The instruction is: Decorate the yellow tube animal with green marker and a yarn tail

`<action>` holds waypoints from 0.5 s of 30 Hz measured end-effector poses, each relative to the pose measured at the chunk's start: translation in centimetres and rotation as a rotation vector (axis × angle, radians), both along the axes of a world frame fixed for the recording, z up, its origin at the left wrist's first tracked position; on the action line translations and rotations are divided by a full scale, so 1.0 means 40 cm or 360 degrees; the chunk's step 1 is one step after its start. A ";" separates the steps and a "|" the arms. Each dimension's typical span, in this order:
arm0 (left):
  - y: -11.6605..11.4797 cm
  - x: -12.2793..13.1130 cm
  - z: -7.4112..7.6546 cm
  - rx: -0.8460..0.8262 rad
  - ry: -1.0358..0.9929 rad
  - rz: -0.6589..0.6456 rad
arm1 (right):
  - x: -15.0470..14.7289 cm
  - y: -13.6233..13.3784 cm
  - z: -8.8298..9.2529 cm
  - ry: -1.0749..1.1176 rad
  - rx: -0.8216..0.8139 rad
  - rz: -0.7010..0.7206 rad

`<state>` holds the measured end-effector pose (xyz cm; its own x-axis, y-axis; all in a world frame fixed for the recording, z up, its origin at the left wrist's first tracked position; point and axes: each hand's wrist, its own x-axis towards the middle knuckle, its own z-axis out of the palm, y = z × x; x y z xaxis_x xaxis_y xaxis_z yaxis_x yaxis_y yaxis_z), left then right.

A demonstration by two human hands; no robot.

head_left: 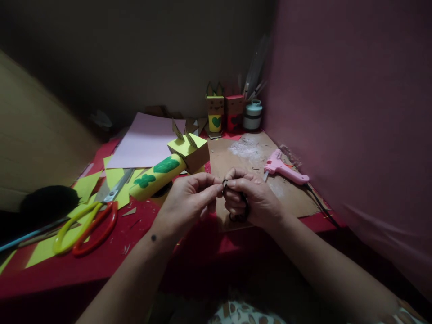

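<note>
In the middle of the head view both my hands meet in front of a cardboard mat. My left hand [192, 193] pinches the end of a thin black strand [245, 208], and its thumb and forefinger are pressed together. The same strand loops through the closed fingers of my right hand [251, 193]; whether it is cord or wire I cannot make out. Just beyond my left hand lies a yellow tube figure [150, 177] with green painted shapes, tilted on its side. Its box head has a yellow top and two pointed cardboard ears.
Large scissors [91, 225] with yellow and red handles lie at left among yellow paper scraps [86, 186]. A pink glue gun [285, 167] rests on the cardboard mat [236, 155]. Yellow [215, 110] and red [234, 112] figures stand behind, beside a pale blue jar [252, 116].
</note>
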<state>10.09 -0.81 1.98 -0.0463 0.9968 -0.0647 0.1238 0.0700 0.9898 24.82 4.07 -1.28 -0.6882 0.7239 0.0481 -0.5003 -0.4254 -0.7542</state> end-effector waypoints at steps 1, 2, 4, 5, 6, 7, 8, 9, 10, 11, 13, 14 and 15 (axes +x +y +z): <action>0.001 0.001 -0.002 0.0004 0.0000 0.0006 | 0.000 0.000 0.001 -0.0010 -0.0001 0.0000; 0.002 0.002 -0.004 0.0009 0.0001 0.0011 | 0.000 -0.001 0.001 -0.0026 -0.0001 -0.0002; 0.003 0.004 -0.006 0.0035 0.0006 0.0029 | -0.002 -0.003 0.002 -0.0060 0.0007 -0.0016; 0.003 0.005 -0.008 0.0052 0.0016 0.0037 | -0.003 -0.004 0.002 -0.0076 0.0015 -0.0038; 0.003 0.006 -0.009 0.0070 0.0029 0.0047 | -0.004 -0.006 0.002 -0.0094 0.0029 -0.0066; 0.002 0.008 -0.010 0.0091 0.0046 0.0054 | -0.005 -0.008 0.001 -0.0115 0.0050 -0.0101; 0.001 0.010 -0.012 0.0114 0.0067 0.0058 | -0.006 -0.010 0.000 -0.0147 0.0084 -0.0149; -0.001 0.012 -0.014 0.0148 0.0094 0.0060 | -0.007 -0.013 -0.002 -0.0193 0.0137 -0.0218; -0.002 0.015 -0.017 0.0195 0.0134 0.0062 | -0.008 -0.016 -0.004 -0.0251 0.0211 -0.0300; -0.004 0.018 -0.021 0.0264 0.0186 0.0069 | -0.009 -0.019 -0.007 -0.0318 0.0302 -0.0390; -0.008 0.022 -0.027 0.0429 0.0294 0.0078 | -0.011 -0.025 -0.012 -0.0443 0.0487 -0.0568; -0.009 0.022 -0.028 0.0476 0.0320 0.0061 | -0.012 -0.028 -0.014 -0.0475 0.0551 -0.0632; -0.010 0.022 -0.028 0.0479 0.0309 0.0039 | -0.013 -0.030 -0.016 -0.0481 0.0585 -0.0668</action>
<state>10.95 -1.22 0.86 -0.0531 0.9683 0.2439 0.3138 -0.2157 0.9247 24.31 2.88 -1.90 -0.3713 0.9082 0.1929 -0.3103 0.0744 -0.9477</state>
